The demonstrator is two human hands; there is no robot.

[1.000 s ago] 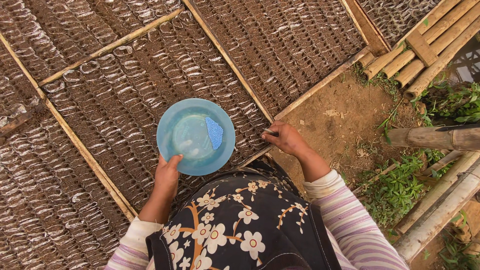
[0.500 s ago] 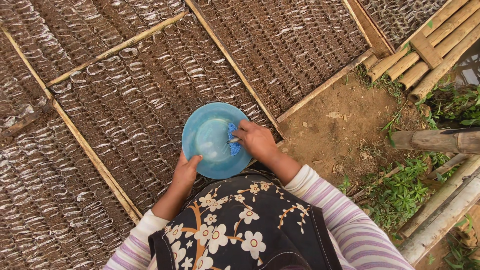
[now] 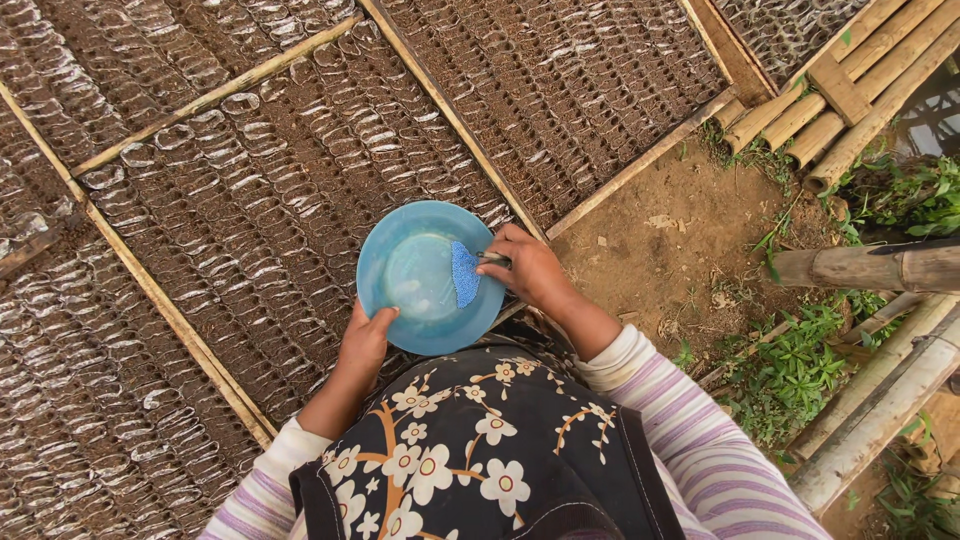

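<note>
My left hand [image 3: 365,338] grips the near rim of a round blue plastic plate [image 3: 415,275], holding it level over the seedling beds. A small heap of bright blue granules [image 3: 464,273] lies on the plate's right side. My right hand [image 3: 532,268] rests at the plate's right rim, pinching a small thin metal tool [image 3: 492,258] whose tip points at the granules. Rows of soil-filled clear plastic seedling bags [image 3: 250,190] spread below the plate.
Bamboo slats [image 3: 452,117] divide the bag beds into sections. Bare dirt ground [image 3: 670,250] lies to the right, with weeds [image 3: 790,370], a bundle of bamboo poles [image 3: 840,90] at the top right and thick bamboo poles [image 3: 880,400] at the right edge.
My right hand came from the bed's edge to the plate and dipped the tool into the granules. It has since drawn back slightly to the plate's rim. The left hand keeps its hold.
</note>
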